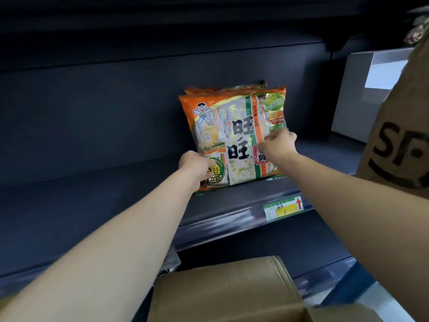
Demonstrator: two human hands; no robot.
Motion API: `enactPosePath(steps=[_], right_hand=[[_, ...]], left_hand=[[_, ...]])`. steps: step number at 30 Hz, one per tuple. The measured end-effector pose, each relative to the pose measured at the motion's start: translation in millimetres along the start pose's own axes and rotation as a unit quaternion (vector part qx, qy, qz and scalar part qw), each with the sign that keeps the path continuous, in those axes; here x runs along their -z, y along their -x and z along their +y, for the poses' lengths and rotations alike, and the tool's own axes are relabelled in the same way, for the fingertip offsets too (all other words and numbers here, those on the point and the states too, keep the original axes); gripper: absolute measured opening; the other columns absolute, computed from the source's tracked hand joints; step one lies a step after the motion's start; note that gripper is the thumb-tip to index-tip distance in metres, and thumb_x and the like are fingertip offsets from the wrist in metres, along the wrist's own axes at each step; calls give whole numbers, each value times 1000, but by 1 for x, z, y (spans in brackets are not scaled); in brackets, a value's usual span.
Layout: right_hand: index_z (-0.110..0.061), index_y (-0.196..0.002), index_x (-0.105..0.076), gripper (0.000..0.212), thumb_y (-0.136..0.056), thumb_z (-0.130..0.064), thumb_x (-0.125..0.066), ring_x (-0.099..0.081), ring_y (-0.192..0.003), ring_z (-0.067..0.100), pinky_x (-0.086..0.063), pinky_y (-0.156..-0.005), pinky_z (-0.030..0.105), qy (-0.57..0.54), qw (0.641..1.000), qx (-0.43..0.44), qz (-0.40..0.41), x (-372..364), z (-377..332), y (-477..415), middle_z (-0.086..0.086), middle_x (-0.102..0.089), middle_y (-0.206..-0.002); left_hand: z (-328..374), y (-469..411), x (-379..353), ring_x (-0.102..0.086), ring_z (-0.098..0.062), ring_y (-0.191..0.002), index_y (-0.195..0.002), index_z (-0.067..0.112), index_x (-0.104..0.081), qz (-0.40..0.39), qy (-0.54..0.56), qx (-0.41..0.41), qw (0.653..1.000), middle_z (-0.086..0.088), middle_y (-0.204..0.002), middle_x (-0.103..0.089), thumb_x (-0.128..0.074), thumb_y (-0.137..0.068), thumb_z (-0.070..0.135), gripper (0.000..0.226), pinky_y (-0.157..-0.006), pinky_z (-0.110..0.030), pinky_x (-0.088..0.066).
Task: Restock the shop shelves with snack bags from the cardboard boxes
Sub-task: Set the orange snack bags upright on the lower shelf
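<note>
a large orange snack bag (234, 135) is stood upright on the dark shelf (116, 198), close to its front edge. its lower left corner is gripped by the left hand (195, 165), with fingers curled round the edge. its right side is pinched by the right hand (279, 142), with fingertips drawn together on the film.

the bag is judged to be light and puffy. it is filled with small wrapped crackers that would be crushed if squeezed hard. the glossy film is likely to be slippery, and the bag is likely to slump if let go. it is best taken by the side seams or bottom corners, where nothing brittle is pressed.

counted: one bag in front, and a rear bag (260, 86) whose top edge shows above it. the stack is mostly hidden, so there may be more. one price tag (284, 206) is clipped to the shelf rail. one cardboard box (220, 291) is seen below, one brown printed box (399, 135) at the right, and one white box (362, 94) further back.
</note>
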State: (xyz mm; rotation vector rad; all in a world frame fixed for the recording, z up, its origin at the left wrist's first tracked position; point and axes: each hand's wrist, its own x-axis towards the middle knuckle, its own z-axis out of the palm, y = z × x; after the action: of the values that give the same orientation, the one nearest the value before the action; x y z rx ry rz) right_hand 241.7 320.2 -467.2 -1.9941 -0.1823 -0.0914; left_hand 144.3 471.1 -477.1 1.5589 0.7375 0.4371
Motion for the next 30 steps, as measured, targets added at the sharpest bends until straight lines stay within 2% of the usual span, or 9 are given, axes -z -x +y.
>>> enactPosePath(steps=[3, 7, 10, 13, 16, 19, 23, 27, 30], right_hand=[[-8, -123, -54, 36, -87, -8, -58, -42, -127, 26, -44, -101, 37, 68, 995, 35, -67, 1, 11, -2, 4, -32, -144], [-13, -123, -56, 38, -86, -6, -58, -43, -127, 26, -44, -103, 43, 51, 996, 58, -43, 7, 15, 7, 4, -43, -141], [-16, -123, -57, 36, -89, -7, -53, -49, -120, 29, -49, -93, 41, 60, 997, 51, 5, 10, 12, 24, 9, -46, -133], [-16, -119, -59, 31, -91, -8, -51, -58, -105, 29, -53, -81, 39, 52, 996, 78, 2, 7, 8, 50, 12, -50, -128], [-9, -117, -61, 27, -91, -6, -53, -57, -106, 25, -49, -88, 34, 53, 991, 123, -25, 6, 7, 86, 7, -59, -123], [-7, -108, -64, 21, -89, -5, -54, -57, -97, 21, -47, -87, 31, 63, 986, 142, -55, 1, 16, 126, 7, -62, -104], [-12, -90, -63, 15, -85, -2, -53, -60, -67, 21, -48, -58, 23, 77, 979, 131, -138, -8, 40, 181, 5, -60, -75], [-15, -73, -63, 19, -85, -2, -56, -58, -52, 16, -50, -53, 24, 184, 929, 79, -311, -24, 67, 226, 3, -61, -68], [-8, -100, -67, 13, -90, -9, -58, -55, -59, 9, -46, -53, 18, 339, 831, 35, -439, -40, 89, 250, 4, -65, -91]], left_hand=[[-4, -1, -2, -59, -22, -98, -108, 8, -52, -3, 1, -4, 1000, -14, -122, -56, -62, -87, -5, 27, -80, -28, -56], [-4, 5, 1, -60, -19, -81, -111, -1, -58, 6, -38, -13, 999, -15, -115, -59, -61, -88, -5, 24, -86, -34, -56], [-2, 15, 5, -60, -25, -80, -75, 11, -50, 52, -104, -58, 992, -7, -88, -55, -61, -88, 0, 20, -89, -44, -55], [-1, 36, 13, -61, -25, -93, -88, 16, -52, 53, -150, -122, 980, -6, -102, -59, -61, -88, 6, 13, -88, -42, -55], [-3, 64, 26, -61, -25, -96, -86, 19, -53, 16, -171, -164, 971, -8, -110, -61, -62, -87, 8, 14, -87, -41, -55], [-17, 97, 42, -62, -24, -86, -72, 21, -52, -69, -219, -149, 962, -7, -90, -60, -65, -83, 5, 23, -86, -41, -57], [-55, 145, 64, -57, -20, -72, -72, 16, -54, -186, -324, -108, 921, -8, -76, -59, -65, -85, 6, 21, -72, -34, -56], [-104, 169, 81, -60, -20, -71, -92, 7, -62, -281, -431, -8, 857, -14, -90, -68, -65, -88, 13, 8, -70, -30, -55], [-149, 177, 91, -62, -19, -79, -117, 3, -57, -302, -514, 112, 795, -11, -97, -64, -62, -92, 23, 32, -76, -29, -55]])
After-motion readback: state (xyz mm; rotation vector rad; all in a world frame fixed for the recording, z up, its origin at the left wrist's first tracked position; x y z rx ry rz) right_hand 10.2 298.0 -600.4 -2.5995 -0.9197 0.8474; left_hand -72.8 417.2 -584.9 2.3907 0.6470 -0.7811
